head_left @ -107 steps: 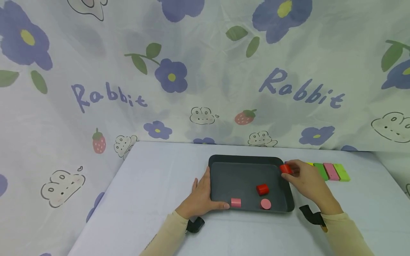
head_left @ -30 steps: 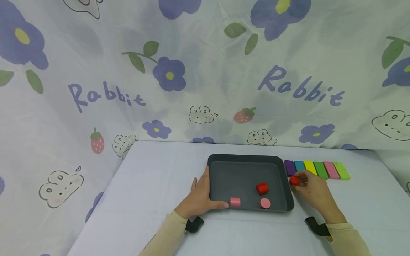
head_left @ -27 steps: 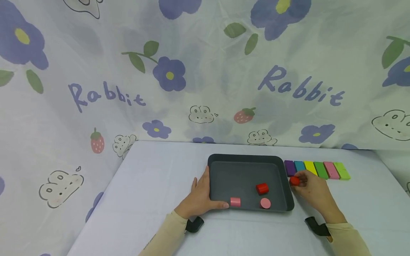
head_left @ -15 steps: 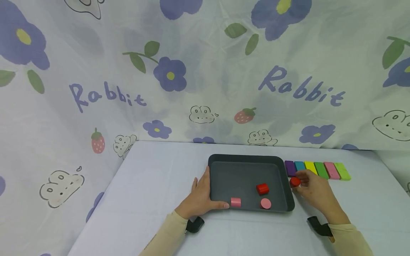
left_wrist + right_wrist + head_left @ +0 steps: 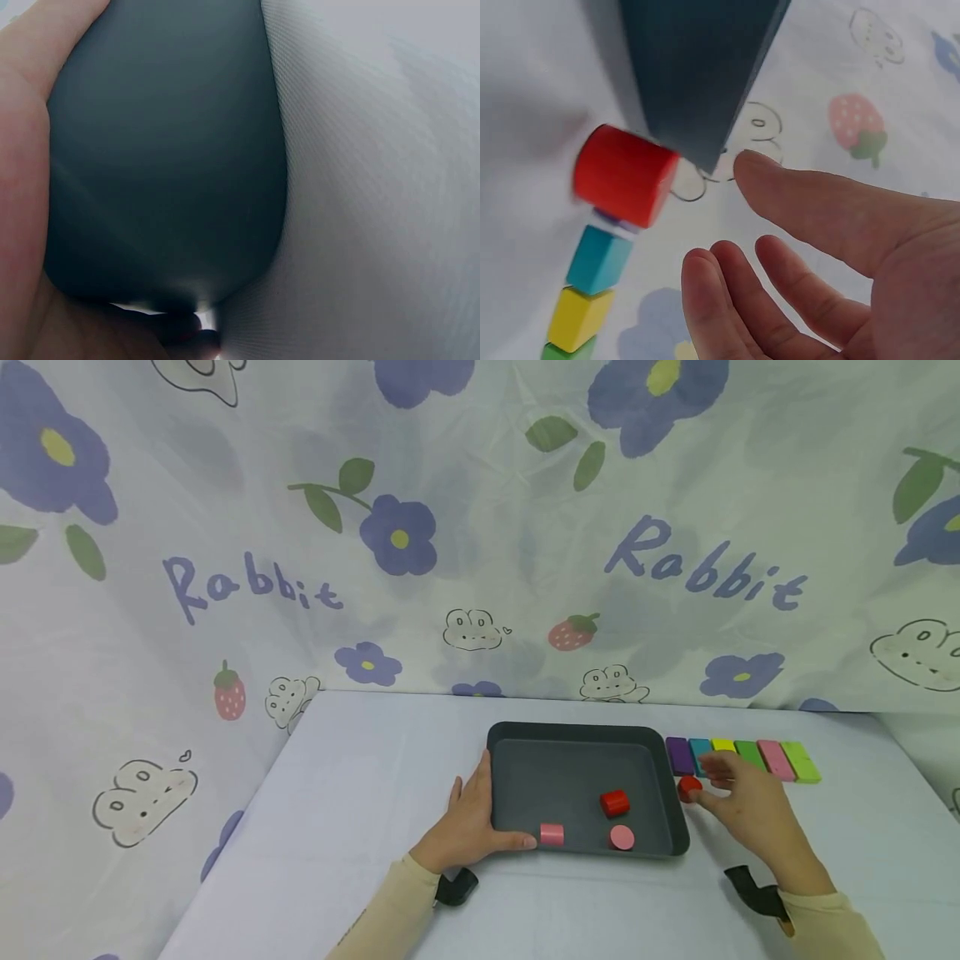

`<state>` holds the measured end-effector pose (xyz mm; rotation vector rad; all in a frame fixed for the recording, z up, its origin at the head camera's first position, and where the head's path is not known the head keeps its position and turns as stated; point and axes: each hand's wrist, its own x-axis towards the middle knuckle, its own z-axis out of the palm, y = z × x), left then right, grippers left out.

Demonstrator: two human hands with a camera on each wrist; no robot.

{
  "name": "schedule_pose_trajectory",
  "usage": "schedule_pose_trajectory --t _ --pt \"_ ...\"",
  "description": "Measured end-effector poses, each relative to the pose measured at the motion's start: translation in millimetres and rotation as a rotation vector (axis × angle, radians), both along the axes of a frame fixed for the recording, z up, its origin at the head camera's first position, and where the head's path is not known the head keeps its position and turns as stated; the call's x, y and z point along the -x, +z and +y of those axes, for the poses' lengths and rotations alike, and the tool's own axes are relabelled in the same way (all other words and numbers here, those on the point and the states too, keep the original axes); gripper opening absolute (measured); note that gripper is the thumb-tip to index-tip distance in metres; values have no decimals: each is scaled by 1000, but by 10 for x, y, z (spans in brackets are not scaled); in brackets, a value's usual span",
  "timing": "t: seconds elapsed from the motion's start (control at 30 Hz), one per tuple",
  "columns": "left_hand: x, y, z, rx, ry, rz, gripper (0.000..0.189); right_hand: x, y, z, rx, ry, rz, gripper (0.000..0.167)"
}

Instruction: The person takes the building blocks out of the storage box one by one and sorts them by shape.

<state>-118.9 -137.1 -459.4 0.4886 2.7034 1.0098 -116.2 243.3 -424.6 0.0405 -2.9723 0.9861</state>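
Observation:
A dark grey tray [image 5: 555, 777] stands on the white table. At its front left corner my left hand [image 5: 468, 827] rests, fingers straight along the left side and thumb along the front edge. Just right of the tray, a red cylinder [image 5: 689, 789] stands on the table. My right hand [image 5: 750, 802] is beside it, fingers spread; the right wrist view shows the thumb and fingertips [image 5: 705, 277] apart from the red cylinder [image 5: 622, 176]. Inside the tray lie another red cylinder [image 5: 615, 803] and a pink cylinder [image 5: 552, 834] on its side. A second pink cylinder [image 5: 622, 837] shows its round end.
A row of coloured blocks lies behind the right hand: purple [image 5: 679, 756], teal, yellow, green, pink [image 5: 776, 760] and lime [image 5: 801, 762]. A printed cloth [image 5: 480, 527] hangs at the back. Each wrist wears a black mount [image 5: 756, 893].
My right hand carried the red cylinder from the tray's right rim to the table beside it, then let go; its fingers have parted and drawn slightly right. The left hand stays at the tray.

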Motion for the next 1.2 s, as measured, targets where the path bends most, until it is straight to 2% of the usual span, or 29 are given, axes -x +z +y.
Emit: schedule_pose_trajectory --t 0.43,1.2 --pt "4 -24 -2 -6 1 2 141 -54 77 -239 7 36 111 49" --pt "6 -10 -6 9 -1 0 141 -43 92 -626 18 161 126 50"
